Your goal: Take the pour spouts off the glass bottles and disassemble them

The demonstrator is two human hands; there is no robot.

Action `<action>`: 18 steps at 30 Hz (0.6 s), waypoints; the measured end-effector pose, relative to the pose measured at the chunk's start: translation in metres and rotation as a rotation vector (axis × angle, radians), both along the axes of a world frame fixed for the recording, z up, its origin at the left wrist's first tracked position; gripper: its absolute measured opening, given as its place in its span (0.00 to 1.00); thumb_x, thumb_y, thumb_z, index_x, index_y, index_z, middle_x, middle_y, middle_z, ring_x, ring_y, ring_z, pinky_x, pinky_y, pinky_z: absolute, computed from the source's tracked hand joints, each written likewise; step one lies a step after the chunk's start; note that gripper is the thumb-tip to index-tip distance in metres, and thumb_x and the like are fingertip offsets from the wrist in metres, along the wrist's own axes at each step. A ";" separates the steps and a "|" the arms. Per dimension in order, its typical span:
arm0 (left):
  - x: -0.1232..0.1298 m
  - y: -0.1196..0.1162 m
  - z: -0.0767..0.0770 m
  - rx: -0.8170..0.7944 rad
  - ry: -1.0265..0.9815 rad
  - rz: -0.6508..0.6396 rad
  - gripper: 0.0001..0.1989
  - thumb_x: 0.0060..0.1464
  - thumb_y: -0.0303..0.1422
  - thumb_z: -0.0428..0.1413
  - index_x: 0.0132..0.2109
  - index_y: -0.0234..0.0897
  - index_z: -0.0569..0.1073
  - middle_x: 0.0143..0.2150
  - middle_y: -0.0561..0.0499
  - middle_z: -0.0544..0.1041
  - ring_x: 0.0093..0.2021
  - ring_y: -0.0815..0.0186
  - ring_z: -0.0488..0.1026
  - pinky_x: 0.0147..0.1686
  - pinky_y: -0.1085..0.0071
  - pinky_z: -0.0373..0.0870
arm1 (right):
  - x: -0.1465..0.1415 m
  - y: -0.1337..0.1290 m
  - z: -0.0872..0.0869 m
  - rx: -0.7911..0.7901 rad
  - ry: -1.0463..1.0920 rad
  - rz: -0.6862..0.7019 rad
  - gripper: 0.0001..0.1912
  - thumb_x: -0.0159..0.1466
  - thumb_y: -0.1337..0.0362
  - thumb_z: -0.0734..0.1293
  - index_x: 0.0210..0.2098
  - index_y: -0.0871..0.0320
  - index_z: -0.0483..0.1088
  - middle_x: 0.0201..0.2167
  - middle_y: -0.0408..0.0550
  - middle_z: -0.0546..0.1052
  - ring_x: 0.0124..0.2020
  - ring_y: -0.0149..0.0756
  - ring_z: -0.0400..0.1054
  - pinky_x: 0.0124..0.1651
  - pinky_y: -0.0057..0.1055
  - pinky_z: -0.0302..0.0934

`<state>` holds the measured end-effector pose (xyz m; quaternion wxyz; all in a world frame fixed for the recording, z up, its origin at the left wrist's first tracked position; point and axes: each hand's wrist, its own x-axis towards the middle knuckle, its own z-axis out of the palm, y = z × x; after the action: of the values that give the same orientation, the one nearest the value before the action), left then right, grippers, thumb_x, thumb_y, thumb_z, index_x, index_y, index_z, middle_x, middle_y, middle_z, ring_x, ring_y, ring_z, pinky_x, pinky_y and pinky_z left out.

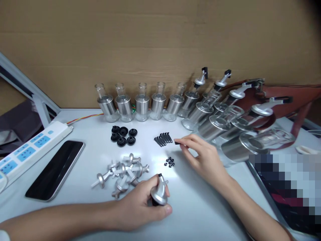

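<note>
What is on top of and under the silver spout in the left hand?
On top of the silver spout is a black tip. Under it, part of a black piece shows; the left hand hides the rest.

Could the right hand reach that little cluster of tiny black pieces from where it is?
Probably yes: the tiny black pieces lie close to the right hand, with nothing visible in between, though it pinches a black part.

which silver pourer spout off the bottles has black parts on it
The silver pourer spout held in the left hand: black shows at its tip and beneath its flange, while the spouts heaped on the table look all silver.
</note>
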<state>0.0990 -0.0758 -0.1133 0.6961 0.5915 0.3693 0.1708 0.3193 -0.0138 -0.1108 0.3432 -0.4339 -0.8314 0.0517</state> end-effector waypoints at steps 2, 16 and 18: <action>0.000 0.000 0.000 -0.030 -0.014 0.008 0.11 0.50 0.36 0.55 0.37 0.39 0.61 0.29 0.58 0.58 0.29 0.69 0.53 0.30 0.72 0.53 | 0.009 0.009 -0.005 -0.021 -0.062 -0.112 0.11 0.65 0.71 0.59 0.39 0.58 0.72 0.32 0.50 0.76 0.30 0.37 0.71 0.34 0.32 0.63; 0.001 -0.002 -0.005 -0.090 -0.037 0.022 0.13 0.51 0.37 0.56 0.41 0.38 0.60 0.30 0.58 0.56 0.28 0.70 0.52 0.29 0.72 0.51 | 0.013 0.015 -0.025 -0.200 -0.134 -0.135 0.07 0.62 0.71 0.62 0.32 0.60 0.73 0.35 0.51 0.77 0.27 0.35 0.72 0.33 0.31 0.68; 0.001 -0.002 -0.004 -0.086 -0.034 0.020 0.13 0.52 0.37 0.56 0.41 0.38 0.60 0.30 0.58 0.56 0.28 0.70 0.52 0.29 0.72 0.52 | 0.013 0.016 -0.026 -0.218 -0.124 -0.130 0.09 0.62 0.70 0.62 0.37 0.60 0.74 0.38 0.53 0.77 0.31 0.38 0.74 0.37 0.34 0.69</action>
<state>0.0999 -0.0773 -0.1176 0.7254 0.5544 0.3702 0.1716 0.3323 0.0017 -0.1372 0.2447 -0.5240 -0.8105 0.0923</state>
